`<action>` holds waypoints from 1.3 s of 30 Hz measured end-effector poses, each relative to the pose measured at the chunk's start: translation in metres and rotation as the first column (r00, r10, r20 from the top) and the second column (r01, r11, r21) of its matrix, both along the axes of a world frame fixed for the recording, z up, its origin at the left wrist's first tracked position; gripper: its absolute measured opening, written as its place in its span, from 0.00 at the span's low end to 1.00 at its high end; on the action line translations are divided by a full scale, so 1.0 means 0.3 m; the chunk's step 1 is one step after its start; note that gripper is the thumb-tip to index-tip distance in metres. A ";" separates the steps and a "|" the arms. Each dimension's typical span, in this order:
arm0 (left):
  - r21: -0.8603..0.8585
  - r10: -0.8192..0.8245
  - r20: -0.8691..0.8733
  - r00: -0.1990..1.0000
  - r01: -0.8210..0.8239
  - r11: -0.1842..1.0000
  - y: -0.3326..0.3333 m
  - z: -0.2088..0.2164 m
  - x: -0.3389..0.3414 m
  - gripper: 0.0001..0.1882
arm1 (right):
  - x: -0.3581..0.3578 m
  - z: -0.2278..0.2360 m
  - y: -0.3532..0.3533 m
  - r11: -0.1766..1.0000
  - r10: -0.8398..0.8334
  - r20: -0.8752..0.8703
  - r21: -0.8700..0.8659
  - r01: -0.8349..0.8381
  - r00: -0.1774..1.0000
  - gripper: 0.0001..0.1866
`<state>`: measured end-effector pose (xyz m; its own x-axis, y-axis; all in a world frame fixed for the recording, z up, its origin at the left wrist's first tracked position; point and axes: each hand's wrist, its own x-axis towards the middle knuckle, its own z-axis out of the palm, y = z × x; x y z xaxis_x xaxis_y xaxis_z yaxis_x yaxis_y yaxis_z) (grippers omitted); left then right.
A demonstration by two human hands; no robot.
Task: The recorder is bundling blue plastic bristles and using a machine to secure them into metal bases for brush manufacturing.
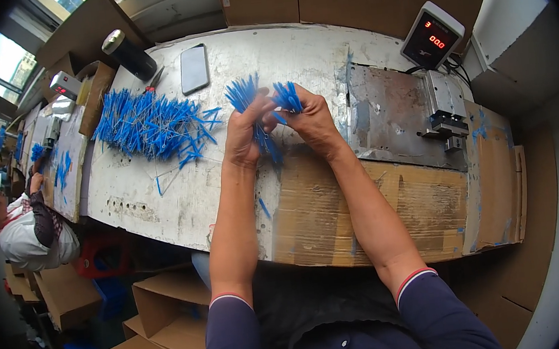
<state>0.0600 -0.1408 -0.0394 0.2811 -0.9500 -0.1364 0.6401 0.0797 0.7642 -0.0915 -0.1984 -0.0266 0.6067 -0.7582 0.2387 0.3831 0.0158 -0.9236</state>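
Observation:
My left hand (245,132) is closed round a bundle of thin wire pieces with blue ends (244,94), whose blue tips stick out above and below the fist. Close beside it, my right hand (314,120) grips a smaller bunch of the same blue-ended pieces (287,97). The fingers of both hands nearly meet; whether they touch is hard to tell, as they are slightly blurred. To the left on the white worktable (154,215) lies a large heap of blue-ended wire pieces (151,123). A single blue piece (264,208) lies near the cardboard's edge.
A phone (194,69), a dark tumbler (129,55) and red-handled pliers (154,80) are behind the heap. At right stand a metal fixture (447,112) and a red-digit display box (432,34). Flat cardboard (392,207) covers the near right. Far left, another person (26,225) works.

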 end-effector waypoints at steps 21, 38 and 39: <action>-0.028 -0.361 0.147 0.921 0.369 0.929 0.042 0.032 -0.034 0.17 | -0.035 0.068 -0.022 0.889 -0.250 0.057 0.408 0.206 0.967 0.08; 0.039 -0.377 0.212 0.901 0.378 0.925 0.046 0.047 -0.035 0.19 | -0.097 0.067 -0.104 0.693 -0.680 0.143 0.444 0.568 0.719 0.07; 0.043 -0.365 0.214 0.906 0.364 0.930 0.043 0.046 -0.035 0.19 | -0.096 0.070 -0.105 0.694 -0.679 0.143 0.443 0.567 0.720 0.07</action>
